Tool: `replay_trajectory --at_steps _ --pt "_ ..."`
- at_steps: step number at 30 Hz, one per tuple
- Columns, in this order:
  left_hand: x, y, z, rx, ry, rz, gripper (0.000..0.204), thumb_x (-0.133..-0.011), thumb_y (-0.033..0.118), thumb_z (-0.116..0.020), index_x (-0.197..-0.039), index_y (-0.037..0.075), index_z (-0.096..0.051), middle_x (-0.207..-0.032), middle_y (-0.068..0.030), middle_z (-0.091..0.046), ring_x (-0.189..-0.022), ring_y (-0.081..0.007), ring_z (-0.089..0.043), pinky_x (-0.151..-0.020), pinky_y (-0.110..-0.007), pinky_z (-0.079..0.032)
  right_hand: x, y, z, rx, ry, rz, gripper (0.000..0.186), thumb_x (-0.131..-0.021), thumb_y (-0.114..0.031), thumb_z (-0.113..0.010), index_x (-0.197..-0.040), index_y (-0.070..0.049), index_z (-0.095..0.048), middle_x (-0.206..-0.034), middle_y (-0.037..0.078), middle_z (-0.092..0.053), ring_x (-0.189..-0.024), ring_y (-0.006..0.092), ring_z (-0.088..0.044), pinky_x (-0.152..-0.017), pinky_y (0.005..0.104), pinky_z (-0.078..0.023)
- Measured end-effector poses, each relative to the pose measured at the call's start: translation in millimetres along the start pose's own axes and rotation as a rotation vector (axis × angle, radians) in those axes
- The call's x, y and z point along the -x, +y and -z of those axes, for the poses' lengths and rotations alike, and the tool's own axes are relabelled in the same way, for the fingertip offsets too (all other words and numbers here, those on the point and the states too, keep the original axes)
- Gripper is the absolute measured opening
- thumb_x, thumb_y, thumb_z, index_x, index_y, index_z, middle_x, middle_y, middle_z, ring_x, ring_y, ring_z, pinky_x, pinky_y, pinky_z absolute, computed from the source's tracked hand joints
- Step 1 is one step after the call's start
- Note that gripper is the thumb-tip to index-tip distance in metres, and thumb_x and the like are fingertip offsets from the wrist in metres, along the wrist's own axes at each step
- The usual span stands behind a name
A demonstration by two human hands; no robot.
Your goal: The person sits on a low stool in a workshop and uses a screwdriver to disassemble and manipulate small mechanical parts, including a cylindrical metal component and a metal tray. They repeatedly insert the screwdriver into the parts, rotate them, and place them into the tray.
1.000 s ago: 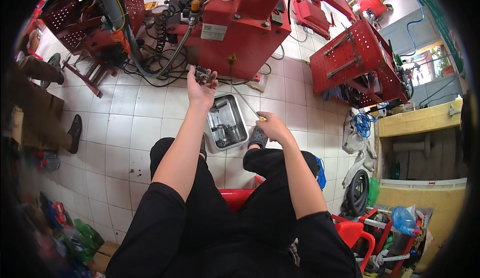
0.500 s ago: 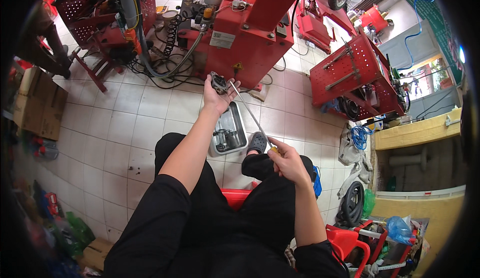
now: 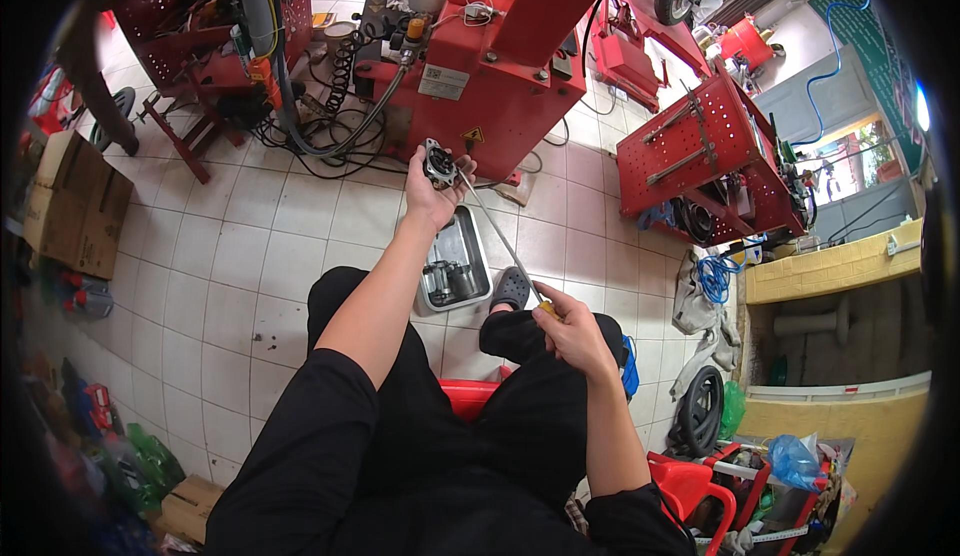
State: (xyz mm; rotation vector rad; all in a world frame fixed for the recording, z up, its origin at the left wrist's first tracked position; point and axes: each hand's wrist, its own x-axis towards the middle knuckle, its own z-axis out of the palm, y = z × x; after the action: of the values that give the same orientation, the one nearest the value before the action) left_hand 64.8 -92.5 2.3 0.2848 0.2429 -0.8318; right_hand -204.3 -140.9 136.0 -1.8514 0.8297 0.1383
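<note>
My left hand [image 3: 430, 203] is held out over the floor, its fingers curled around a small metal machine part [image 3: 439, 163] with a dark round centre and a pale flange. In my right hand [image 3: 577, 336], above my right knee, is a long screwdriver [image 3: 502, 239] gripped by its yellow handle. Its thin shaft slants up and left, the tip reaching the part beside my left fingers; whether they touch I cannot tell. Below, between my feet, a metal tray [image 3: 487, 278] on the tiles holds several metal pieces, partly hidden behind my left forearm.
Ahead stands a red machine [image 3: 500, 106] with hoses and cables around its base. A red perforated tool cart [image 3: 660, 146] is at the right, and cardboard boxes [image 3: 75, 201] are at the left. A red plastic chair [image 3: 690, 491] and a black tyre [image 3: 702, 411] lie near my right side.
The part has turned in my left hand, showing more of its pale flange and open face. My left fingers have curled in closer. The screwdriver tip has dropped slightly. Another person's leg at far left has moved.
</note>
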Motion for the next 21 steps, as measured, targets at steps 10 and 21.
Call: replay_trajectory --at_steps 10,21 --pt "-5.1 11.3 1.7 -0.177 -0.114 -0.007 0.045 -0.09 0.046 -0.043 -0.101 0.004 -0.056 -0.091 -0.0123 -0.06 -0.083 -0.0252 -0.059 -0.078 -0.039 -0.049 -32.1 9.8 -32.8 0.008 -0.127 -0.109 0.029 -0.091 -0.025 -0.053 -0.091 0.004 -0.053 -0.06 0.006 -0.052 -0.047 0.0138 -0.053 -0.044 0.0284 -0.044" --pt "4.5 14.8 -6.0 0.062 -0.017 -0.012 0.051 -0.09 0.048 -0.036 -0.099 0.002 -0.056 -0.098 -0.0171 -0.061 -0.096 -0.0317 -0.06 -0.082 -0.041 -0.051 -122.7 -11.3 -50.1 -0.397 0.084 0.006 0.03 -0.086 -0.025 -0.058 -0.072 0.001 -0.054 -0.055 0.003 -0.05 -0.044 0.0116 -0.048 -0.041 0.0277 -0.039"
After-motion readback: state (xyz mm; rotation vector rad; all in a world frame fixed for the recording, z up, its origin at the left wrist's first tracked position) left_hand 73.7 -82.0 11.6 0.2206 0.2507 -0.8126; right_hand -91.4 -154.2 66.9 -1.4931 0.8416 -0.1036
